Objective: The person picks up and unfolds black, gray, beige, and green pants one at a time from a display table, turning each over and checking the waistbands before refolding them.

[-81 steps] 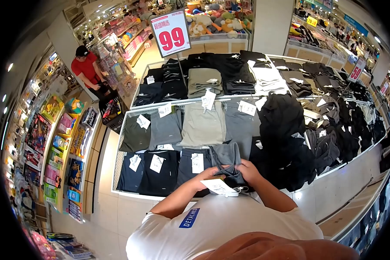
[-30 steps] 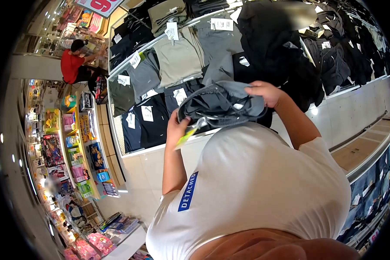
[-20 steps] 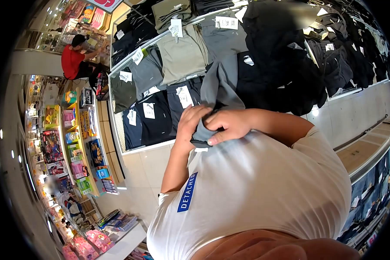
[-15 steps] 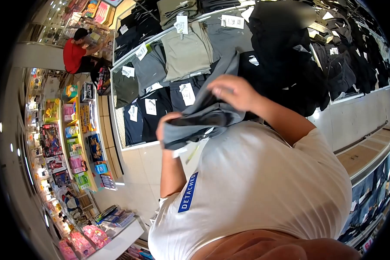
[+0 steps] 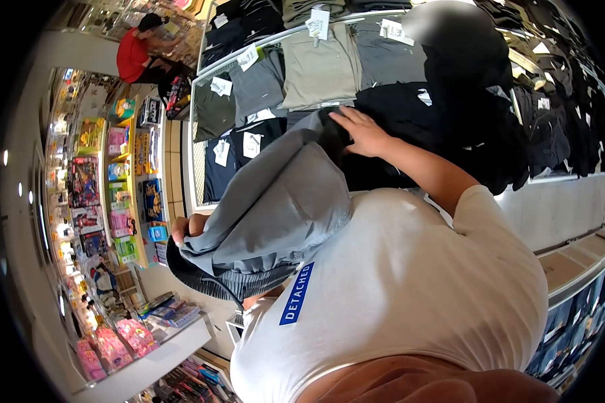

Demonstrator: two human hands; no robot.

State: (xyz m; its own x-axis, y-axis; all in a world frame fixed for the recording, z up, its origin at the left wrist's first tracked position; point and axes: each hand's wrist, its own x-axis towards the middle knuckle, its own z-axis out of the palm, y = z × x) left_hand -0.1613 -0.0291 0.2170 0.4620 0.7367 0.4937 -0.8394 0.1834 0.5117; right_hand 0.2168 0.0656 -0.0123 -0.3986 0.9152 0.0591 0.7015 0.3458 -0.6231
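A pair of grey pants (image 5: 275, 191) with a gathered elastic waistband and a dark drawstring stretches across the front of my body. My left hand (image 5: 189, 228) is closed on the waistband at the lower left, its fingers partly hidden by the cloth. At the other end, my right hand (image 5: 364, 133) rests by the dark leg opening (image 5: 333, 134). Its fingers are stretched and slightly apart, against or just beside that edge. Behind the pants, folded black trousers (image 5: 390, 101) and folded beige trousers (image 5: 321, 67) lie on the display table.
The display table has a white metal rim (image 5: 196, 161) and holds several tagged stacks. A shelf of boxed toys (image 5: 119, 195) stands on the left, with a person in a red shirt (image 5: 133, 57) seated beyond it. Jeans (image 5: 581, 316) are stacked at the lower right.
The grey pants have gone from bunched to spread out. My left hand has moved left and down with the waistband, and my view has shifted so the table appears further right.
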